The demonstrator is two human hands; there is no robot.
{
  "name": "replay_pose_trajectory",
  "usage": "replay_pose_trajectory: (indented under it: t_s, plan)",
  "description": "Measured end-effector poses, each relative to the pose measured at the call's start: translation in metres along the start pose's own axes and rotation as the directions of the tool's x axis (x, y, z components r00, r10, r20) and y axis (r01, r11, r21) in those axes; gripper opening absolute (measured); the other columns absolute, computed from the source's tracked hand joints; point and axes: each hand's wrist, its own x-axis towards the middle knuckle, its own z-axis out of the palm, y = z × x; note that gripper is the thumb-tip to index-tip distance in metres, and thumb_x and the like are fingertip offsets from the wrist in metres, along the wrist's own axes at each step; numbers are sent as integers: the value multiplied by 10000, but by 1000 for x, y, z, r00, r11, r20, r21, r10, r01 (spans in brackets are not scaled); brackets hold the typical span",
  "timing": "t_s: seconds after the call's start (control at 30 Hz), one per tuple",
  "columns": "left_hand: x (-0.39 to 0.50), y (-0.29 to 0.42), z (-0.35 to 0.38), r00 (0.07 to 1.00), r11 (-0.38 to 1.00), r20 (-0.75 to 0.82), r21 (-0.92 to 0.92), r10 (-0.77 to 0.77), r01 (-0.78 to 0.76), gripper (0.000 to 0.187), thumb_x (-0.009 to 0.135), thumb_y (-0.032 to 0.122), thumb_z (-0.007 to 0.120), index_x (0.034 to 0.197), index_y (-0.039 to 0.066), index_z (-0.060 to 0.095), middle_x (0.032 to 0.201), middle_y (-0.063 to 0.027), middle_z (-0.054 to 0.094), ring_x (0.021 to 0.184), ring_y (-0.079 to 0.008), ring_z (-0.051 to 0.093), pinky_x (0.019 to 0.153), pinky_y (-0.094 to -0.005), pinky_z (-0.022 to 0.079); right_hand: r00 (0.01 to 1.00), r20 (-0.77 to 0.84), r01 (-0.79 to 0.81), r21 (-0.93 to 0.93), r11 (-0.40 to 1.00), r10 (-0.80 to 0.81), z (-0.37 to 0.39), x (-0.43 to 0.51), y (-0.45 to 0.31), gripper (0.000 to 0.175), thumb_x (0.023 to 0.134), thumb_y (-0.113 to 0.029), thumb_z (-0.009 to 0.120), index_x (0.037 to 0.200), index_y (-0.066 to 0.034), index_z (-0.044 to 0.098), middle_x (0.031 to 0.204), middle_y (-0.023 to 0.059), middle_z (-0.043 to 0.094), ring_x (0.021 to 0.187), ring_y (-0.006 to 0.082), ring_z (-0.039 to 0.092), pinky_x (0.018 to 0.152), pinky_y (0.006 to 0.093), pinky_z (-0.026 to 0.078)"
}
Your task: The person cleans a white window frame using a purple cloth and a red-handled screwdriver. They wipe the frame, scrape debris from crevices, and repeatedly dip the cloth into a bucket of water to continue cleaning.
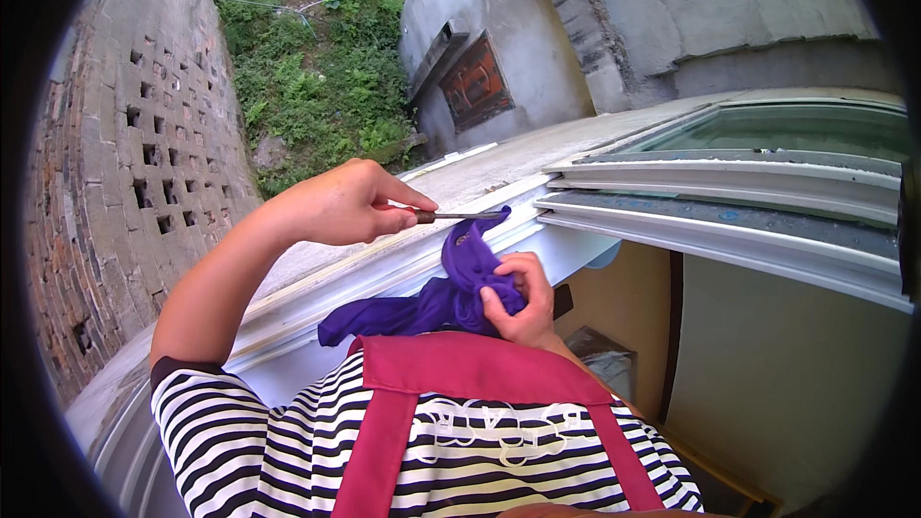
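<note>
My left hand grips a screwdriver by its reddish-brown handle, with the metal shaft pointing right. The shaft's far end meets a raised corner of a purple cloth on the white window track. Bunched cloth fills the fingers of my right hand, just above the track's inner side. A loose tail of the cloth trails left across the frame, close to my red apron. The exact tip of the screwdriver is hard to make out against the fabric.
Sliding window sashes with glass stand on the right. Beyond the concrete sill, the ground drops to green plants. A brick wall with holes rises on the left. Indoors, at lower right, is a pale wall.
</note>
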Motion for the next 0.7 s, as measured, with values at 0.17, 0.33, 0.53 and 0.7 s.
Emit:
replay_pose_trajectory:
  t_s: [0.17,0.33,0.53,0.7]
  plan:
    - [-26,-2,2,982,997,-177,-15,-72,70,331,998,193,640,1296,60,698,823,-73,735,606,-101,531,609,-315,487,955,-298,-112,-381,918,-7,-8,5,9,479,864,-90,765,1279,6,546,1161,169,517,953,301,638,766,373,555]
    - [-38,-15,36,954,995,-296,94,48,-21,345,966,156,645,1296,69,695,866,-147,758,717,-182,689,700,-359,540,966,-224,-44,-637,769,-130,-7,18,11,497,886,-189,765,1325,-39,587,1268,188,533,1047,407,637,799,465,560]
    - [-33,-19,92,911,833,-345,553,224,4,323,933,216,645,1244,190,729,753,-153,698,659,-362,677,617,-473,544,985,-18,82,-820,567,-169,2,17,12,599,887,-335,754,1339,17,576,1438,187,521,1066,364,622,829,428,568]
    - [-30,-21,109,864,758,-417,649,282,66,309,925,220,659,1223,196,736,670,-137,643,578,-357,650,541,-478,525,991,-3,42,-943,329,-134,16,43,29,658,900,-471,698,1263,69,595,1236,155,605,1019,309,572,797,381,552]
